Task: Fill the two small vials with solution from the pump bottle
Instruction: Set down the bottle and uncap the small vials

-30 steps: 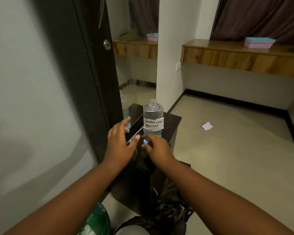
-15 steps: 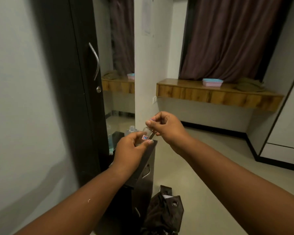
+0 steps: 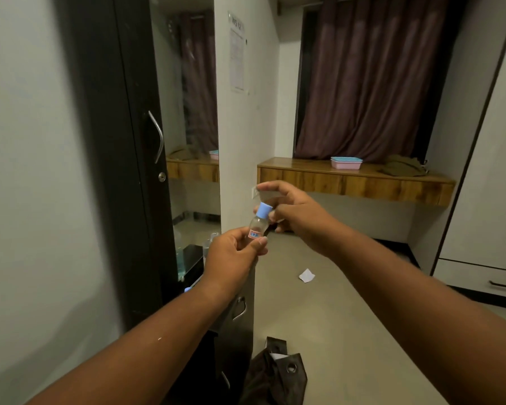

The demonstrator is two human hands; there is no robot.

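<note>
My left hand pinches a clear glass vial with a red-and-blue label. My right hand fingers grip its blue cap.

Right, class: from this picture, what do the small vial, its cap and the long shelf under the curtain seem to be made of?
Small vial: clear glass or hard plastic; the background shows through, and the two cannot be told apart.
Cap: opaque pale blue, matte, likely plastic.
Shelf: wood or wood-look laminate; brown grain pattern with a slight sheen.
</note>
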